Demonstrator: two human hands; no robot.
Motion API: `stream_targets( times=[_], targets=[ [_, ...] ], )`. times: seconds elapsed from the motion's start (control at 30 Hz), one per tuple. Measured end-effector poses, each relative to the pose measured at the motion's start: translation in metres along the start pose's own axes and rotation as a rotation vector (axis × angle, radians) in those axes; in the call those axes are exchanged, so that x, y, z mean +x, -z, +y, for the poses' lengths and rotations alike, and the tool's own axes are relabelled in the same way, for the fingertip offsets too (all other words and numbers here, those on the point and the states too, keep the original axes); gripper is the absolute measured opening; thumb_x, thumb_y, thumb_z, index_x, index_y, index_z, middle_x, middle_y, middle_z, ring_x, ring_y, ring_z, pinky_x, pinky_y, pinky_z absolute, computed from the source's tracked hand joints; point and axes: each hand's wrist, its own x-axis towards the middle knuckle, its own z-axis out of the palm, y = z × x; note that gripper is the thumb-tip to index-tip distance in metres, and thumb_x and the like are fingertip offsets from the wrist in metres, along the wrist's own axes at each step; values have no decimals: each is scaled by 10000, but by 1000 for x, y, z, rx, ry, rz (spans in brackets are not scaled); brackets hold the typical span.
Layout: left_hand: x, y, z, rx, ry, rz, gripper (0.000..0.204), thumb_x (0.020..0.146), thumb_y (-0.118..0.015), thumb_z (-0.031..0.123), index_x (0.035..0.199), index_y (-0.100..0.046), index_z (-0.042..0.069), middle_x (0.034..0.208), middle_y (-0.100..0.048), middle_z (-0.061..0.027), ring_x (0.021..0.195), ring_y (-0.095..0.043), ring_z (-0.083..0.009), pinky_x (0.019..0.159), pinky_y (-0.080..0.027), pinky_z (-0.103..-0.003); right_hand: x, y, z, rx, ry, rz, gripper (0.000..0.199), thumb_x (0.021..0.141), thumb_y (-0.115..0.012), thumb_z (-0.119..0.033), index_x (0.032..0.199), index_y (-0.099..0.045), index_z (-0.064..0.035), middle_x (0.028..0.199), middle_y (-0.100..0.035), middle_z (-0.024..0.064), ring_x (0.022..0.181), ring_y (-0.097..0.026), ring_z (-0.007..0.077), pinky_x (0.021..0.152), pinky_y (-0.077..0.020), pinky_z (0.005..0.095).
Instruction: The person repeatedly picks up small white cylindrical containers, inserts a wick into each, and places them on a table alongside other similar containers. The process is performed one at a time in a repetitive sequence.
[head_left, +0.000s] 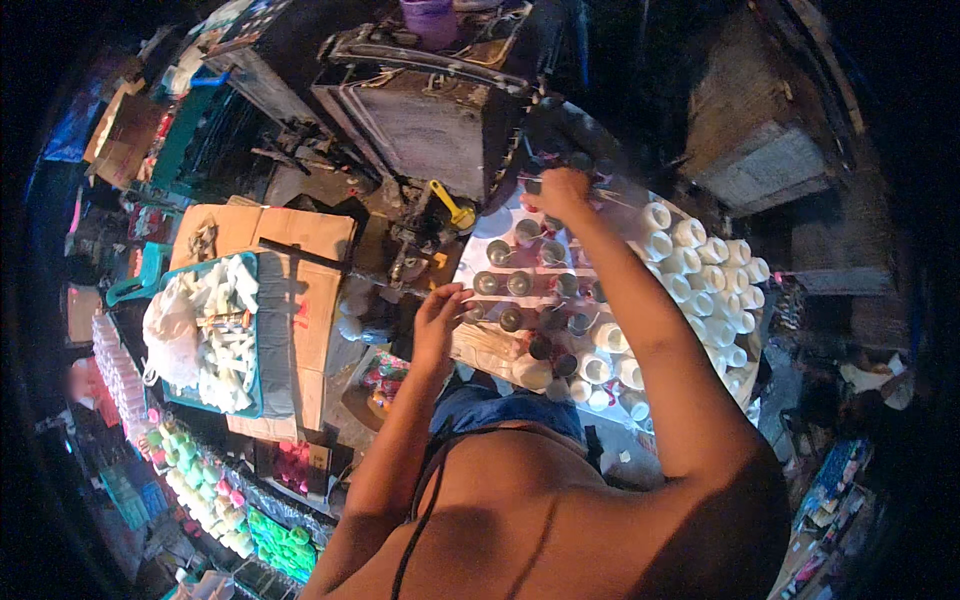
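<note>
Two bare hands work over rows of small dark metal cups on a white board.

The right hand point(560, 192) reaches to the board's far edge, fingers closed around a small dark cup point(533, 186); the left hand point(440, 305) rests at the near-left edge, its grip narrow, holding nothing I can make out. The metal cups point(518, 283) stand in close rows, white spools point(690, 250) crowding the right edge. The outstretched forearm hangs over the rows and could topple cups if it drops.
</note>
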Motion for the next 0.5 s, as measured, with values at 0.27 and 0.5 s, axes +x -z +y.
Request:
stream_targets(
  times=[0.27,0.5],
  targets=[
    [2,35,-9,-125,17,85,264,1076,-635,247,1279,-628,77,1180,-747,-64,1028,-715,-181,915,-547,-329,8,-53,4,-12,16,45,593,809,-781,-649,949,-813,-74,956,-780,208,921,-770,378,816,-603,494],
    [3,26,4,-93,14,32,247,1081,-627,240,1272,-627,84,1175,-740,-67,1006,-715,-188,909,-551,-331,-22,-51,59,30,-73,149,359,857,-798,-370,1027,-786,-54,1091,-752,189,1015,-749,380,838,-609,516]
  ],
)
